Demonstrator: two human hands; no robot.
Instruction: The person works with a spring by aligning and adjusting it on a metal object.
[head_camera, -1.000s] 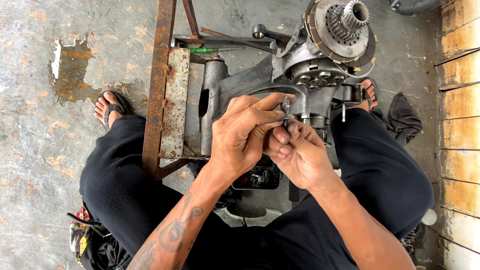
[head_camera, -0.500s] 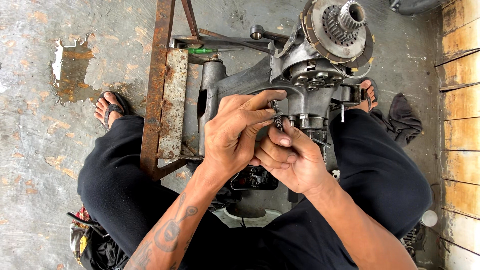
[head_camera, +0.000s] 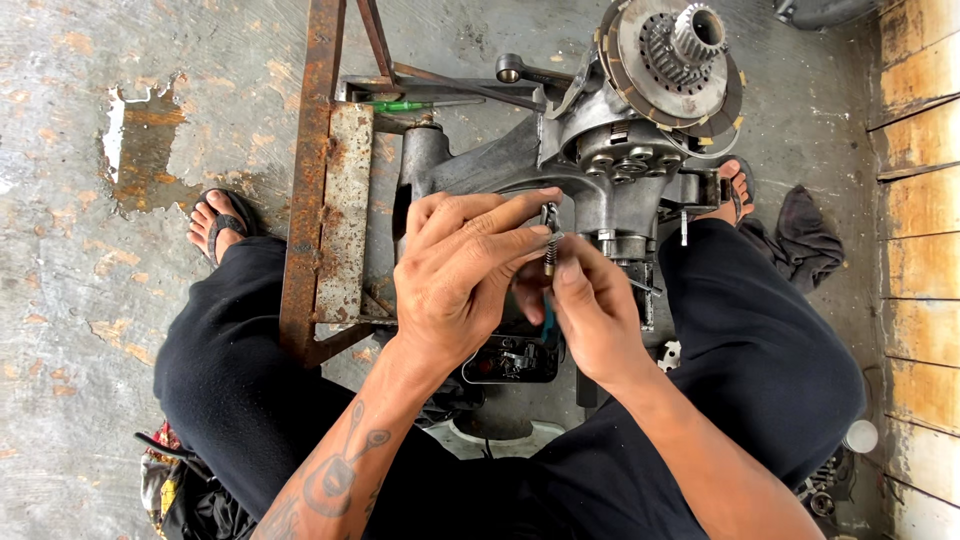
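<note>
While pinched by both hands, coiled steel spring (head_camera: 549, 255) gleams.

- The left hand (head_camera: 460, 275) covers the engine casing (head_camera: 610, 185) below it, so the spot it works at is hidden
- The small spring (head_camera: 550, 255) is only partly seen between the fingertips of both hands
- A blue-green tool (head_camera: 547, 318) lies mostly hidden behind the right hand (head_camera: 590, 310)
- Both forearms run off the bottom edge

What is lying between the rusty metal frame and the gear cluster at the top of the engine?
In the head view, a green-handled screwdriver lies between the rusty frame and the gear cluster.
</note>
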